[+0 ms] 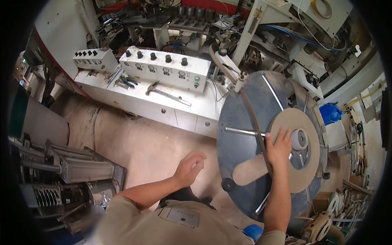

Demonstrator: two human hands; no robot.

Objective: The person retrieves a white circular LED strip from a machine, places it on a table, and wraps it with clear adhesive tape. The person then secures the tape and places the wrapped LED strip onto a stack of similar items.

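My right hand [280, 148] lies with its fingers spread on a wide coil of brown banding strip [306, 173], left of the pale round hub [299, 139] at its centre. The coil rests on a large dark grey disc [241, 112] with shiny metal bars [241, 131] set across it. A loose brown strip [252, 110] runs from an upright guide post [241, 81] across the disc and under my right hand or wrist. In front of my body hovers my left hand [190, 169], its fingers loosely bent and nothing visible in it.
A white machine bench [171, 114] bears a control box with black knobs [163, 67], a hammer [167, 94] and pliers [130, 83]. Metal machine parts [81, 167] stand at the left. A blue container [330, 113] and several coils of strip [337, 204] are at the right.
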